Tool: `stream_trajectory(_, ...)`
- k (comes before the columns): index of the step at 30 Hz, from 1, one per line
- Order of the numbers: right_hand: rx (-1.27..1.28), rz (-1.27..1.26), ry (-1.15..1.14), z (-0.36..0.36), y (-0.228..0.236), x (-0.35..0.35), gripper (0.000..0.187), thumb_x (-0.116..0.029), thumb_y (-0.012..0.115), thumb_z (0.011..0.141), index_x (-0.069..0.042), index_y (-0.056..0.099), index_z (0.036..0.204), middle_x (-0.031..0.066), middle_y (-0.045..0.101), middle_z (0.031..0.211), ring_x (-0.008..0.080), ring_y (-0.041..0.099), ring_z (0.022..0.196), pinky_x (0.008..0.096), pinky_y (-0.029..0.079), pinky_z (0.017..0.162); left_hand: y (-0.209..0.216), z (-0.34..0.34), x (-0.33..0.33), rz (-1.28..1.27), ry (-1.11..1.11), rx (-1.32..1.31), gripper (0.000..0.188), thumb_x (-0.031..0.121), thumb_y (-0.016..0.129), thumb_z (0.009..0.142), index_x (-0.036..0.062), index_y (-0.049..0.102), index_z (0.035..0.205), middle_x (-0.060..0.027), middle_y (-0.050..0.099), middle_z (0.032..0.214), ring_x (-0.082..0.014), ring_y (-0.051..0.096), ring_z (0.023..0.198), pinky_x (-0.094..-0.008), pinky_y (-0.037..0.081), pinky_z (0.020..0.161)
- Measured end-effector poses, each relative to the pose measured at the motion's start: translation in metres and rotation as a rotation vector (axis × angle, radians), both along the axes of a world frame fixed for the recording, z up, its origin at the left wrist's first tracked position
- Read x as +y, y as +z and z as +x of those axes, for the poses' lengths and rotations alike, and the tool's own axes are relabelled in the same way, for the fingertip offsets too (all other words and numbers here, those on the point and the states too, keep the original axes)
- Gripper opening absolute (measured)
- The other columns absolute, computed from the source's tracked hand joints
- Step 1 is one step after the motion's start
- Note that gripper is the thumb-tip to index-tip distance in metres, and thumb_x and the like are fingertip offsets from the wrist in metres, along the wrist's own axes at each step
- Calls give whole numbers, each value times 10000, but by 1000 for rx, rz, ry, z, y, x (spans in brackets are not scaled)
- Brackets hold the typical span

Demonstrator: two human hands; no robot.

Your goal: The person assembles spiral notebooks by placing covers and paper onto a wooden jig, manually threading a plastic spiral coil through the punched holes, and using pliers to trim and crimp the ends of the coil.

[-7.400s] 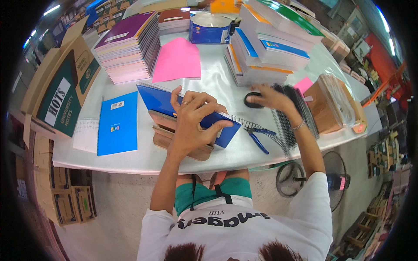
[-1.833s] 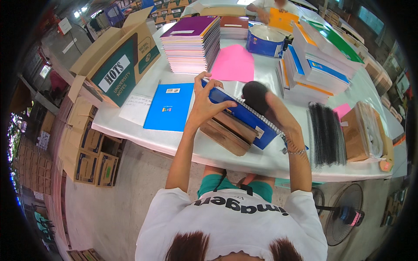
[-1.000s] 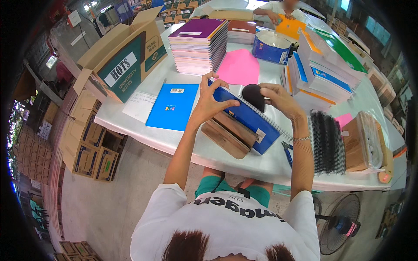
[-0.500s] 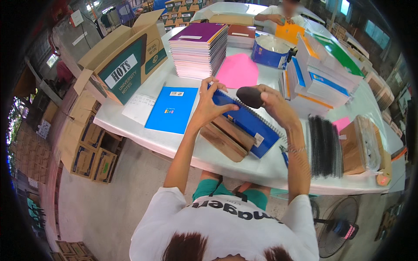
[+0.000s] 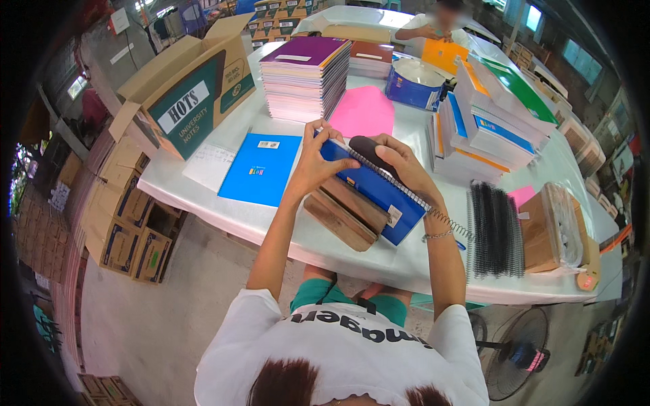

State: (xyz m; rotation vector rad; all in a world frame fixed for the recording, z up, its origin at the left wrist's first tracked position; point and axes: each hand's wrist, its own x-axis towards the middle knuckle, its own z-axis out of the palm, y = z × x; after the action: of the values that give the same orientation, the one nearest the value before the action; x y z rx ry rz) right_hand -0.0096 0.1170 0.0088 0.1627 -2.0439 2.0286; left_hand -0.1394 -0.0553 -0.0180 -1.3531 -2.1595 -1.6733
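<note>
A dark blue notebook (image 5: 401,228) lies slanted across a wooden block (image 5: 342,220) near the table's front edge. My left hand (image 5: 317,166) is closed on its upper left end, thumb on the cover. In my right hand (image 5: 407,168) is a dark, rounded oval tool (image 5: 367,150), which appears to touch the wire coil along the notebook's far edge. A loose length of the spiral coil (image 5: 443,220) sticks out past the notebook's right end, by my right wrist. A bright blue notebook (image 5: 261,169) rests flat to the left.
Black spiral coils (image 5: 495,230) stand in a bunch at right, beside a brown carton (image 5: 545,230). Notebook stacks (image 5: 308,81) rise at the back and right. An open box (image 5: 193,95) is at far left. A person (image 5: 440,30) works across the table.
My right hand has brought the oval tool down and left to the coil edge. The coil now lies closer along the notebook. My left hand keeps its hold.
</note>
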Motion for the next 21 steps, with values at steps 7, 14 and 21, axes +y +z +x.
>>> stream_trajectory(7, -3, -39, -35, 1, 18, -2, 305, -310, 589, 953, -15, 631, 1019, 23, 634, 968, 97, 549, 894, 253, 473, 769, -7, -7, 1, 89, 2, 4, 735, 197, 891, 642, 132, 504, 1264, -69, 440, 1244, -230, 446, 1204, -360, 384, 1017)
stream_trajectory(14, -162, -103, -80, -10, -5, -5, 322, -368, 595, 972, -50, 620, 1015, -19, 603, 883, 76, 552, 825, 233, 475, 750, -9, -10, 2, 316, -253, -415, 810, 115, 828, 742, 143, 375, 1412, -81, 485, 1285, -213, 485, 1188, -343, 400, 1011)
stream_trajectory(21, -265, 457, -47, -10, 0, 15, 379, -344, 541, 987, -30, 593, 1194, 66, 632, 1083, 122, 596, 879, 266, 523, 790, -13, -10, 2, 326, -321, -580, 609, 149, 791, 799, 108, 487, 1325, -63, 552, 1205, -160, 500, 1167, -317, 394, 1009)
